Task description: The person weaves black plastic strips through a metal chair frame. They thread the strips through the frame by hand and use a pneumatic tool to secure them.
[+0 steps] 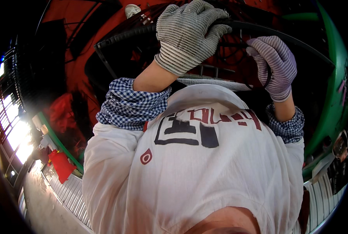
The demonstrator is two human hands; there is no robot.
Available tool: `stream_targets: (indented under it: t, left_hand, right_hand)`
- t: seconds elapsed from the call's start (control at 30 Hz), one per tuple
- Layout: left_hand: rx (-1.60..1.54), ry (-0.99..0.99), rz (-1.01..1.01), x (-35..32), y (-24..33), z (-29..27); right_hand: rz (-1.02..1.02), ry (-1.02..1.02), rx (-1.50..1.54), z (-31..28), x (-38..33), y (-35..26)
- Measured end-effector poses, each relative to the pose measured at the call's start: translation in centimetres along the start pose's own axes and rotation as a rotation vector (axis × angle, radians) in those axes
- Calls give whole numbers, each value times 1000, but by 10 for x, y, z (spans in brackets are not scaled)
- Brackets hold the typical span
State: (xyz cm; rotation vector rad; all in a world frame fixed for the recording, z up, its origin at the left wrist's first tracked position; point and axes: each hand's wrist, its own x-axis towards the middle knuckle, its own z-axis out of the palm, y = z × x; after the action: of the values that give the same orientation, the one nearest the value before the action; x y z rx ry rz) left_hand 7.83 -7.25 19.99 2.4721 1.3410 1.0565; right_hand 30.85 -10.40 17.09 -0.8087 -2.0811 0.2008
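Above the person's white shirt [197, 171], in the head view, the gloved left hand [189, 35] clamps down over a curved black bar [123, 37] that arcs across the top. The gloved right hand [273, 64], just below the bar, curls closed around a thin black cable [268, 78].

Left hand [189, 35]: knit glove, grey-white with fine dark stripes. Right hand [273, 64]: same striped glove, tinted purple in the light. Curved tube [115, 39] under the left fingers: black. Thin cable [267, 76] in the right hand: black. Sleeves [133, 105]: blue-and-white small check. Shirt [205, 171]: white, with dark red and black markings on the chest. Frame behind [334, 89]: green. Backdrop [76, 66]: orange-red. Cloth at lower left [60, 163]: bright red. Ribbed floor plate [70, 193]: silver-grey.
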Motion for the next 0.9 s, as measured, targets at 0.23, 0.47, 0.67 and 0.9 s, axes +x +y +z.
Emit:
stream_targets:
  t: [0.23, 0.47, 0.67, 0.9]
  left_hand:
    - [86, -65, 101, 1, -2, -5]
    - [139, -125, 33, -22, -13, -27]
    - [135, -92, 55, -70, -15, -13]
    - [-96, 10, 80, -111, -12, -1]
  right_hand:
    - [46, -104, 34, -11, 57, 8]
    - [456, -236, 351, 44, 101, 5]
    - [830, -456, 505, 72, 53, 14]
    - [812, -439, 577, 72, 19, 5]
